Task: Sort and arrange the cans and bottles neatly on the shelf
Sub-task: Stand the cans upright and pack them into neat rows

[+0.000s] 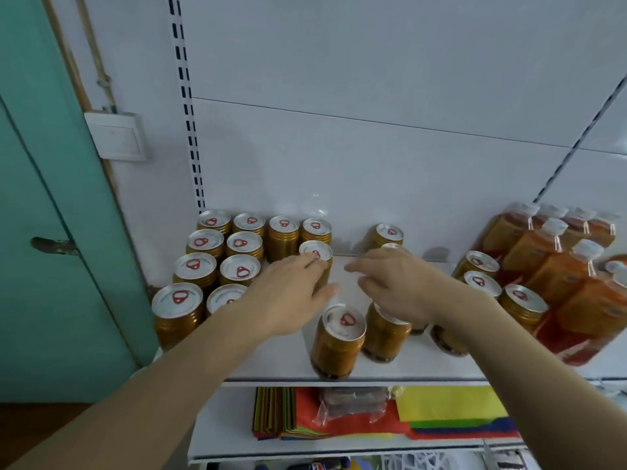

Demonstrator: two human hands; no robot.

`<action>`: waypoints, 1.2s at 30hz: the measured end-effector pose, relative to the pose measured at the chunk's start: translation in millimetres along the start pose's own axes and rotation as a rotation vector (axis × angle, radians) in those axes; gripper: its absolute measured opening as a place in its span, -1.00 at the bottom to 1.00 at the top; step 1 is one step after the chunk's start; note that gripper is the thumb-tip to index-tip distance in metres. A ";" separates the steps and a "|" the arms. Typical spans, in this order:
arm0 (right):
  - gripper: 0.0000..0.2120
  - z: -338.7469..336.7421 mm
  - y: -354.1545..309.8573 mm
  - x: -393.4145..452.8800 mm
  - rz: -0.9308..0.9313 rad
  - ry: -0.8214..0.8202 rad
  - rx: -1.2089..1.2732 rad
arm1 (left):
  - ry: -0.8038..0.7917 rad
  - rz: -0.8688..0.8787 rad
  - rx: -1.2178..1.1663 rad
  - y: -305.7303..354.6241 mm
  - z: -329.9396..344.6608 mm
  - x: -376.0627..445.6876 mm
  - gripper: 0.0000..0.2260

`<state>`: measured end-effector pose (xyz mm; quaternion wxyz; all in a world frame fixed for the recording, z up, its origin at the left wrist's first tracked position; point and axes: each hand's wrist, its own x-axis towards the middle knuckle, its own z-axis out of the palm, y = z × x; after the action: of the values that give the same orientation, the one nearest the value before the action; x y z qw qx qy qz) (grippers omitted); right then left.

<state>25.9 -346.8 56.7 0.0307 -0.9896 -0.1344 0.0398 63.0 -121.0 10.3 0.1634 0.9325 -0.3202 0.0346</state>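
Observation:
Gold cans with silver lids and red pull rings stand on the white shelf (353,373). Several form tidy rows at the left (241,244). My left hand (288,293) grips one can (317,254) at the right end of those rows, fingers over its lid and thumb beside its body. My right hand (397,283) hovers with loosely bent fingers, holding nothing, above a loose can (383,334). Another loose can (339,337) stands near the front edge. One can (389,234) stands alone at the back. Orange bottles with white caps (549,262) fill the right side.
Three more cans (522,301) stand beside the bottles. A teal door (40,232) and a wall switch (115,135) lie to the left of the slotted shelf upright (190,130). The lower shelf holds coloured paper sheets (451,405) and a plastic-wrapped pack (353,401).

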 end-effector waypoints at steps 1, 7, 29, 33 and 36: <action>-0.52 -1.5 5.9 -6.6 -0.037 -0.017 0.014 | -0.014 0.012 -0.058 4.1 0.1 -1.2 -0.38; -0.48 2.4 28.7 13.0 -0.117 0.000 -0.003 | -0.254 0.061 -0.016 22.8 6.8 -16.8 -0.21; -0.69 27.1 -34.7 130.8 -0.158 0.124 -0.050 | 0.108 -0.192 0.322 -22.1 -11.3 -12.5 -0.59; -0.71 25.3 -37.7 132.1 -0.161 0.125 -0.048 | 0.139 -0.210 0.329 -22.2 -6.0 -8.3 -0.55; -0.70 22.5 -33.9 130.5 -0.207 0.071 -0.014 | 0.134 -0.226 0.299 -22.0 -3.5 -5.5 -0.49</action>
<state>140.4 -278.0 27.5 0.0322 -0.9714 -0.2351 0.0004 72.2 -100.4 6.5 0.0469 0.9720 -0.1934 0.1252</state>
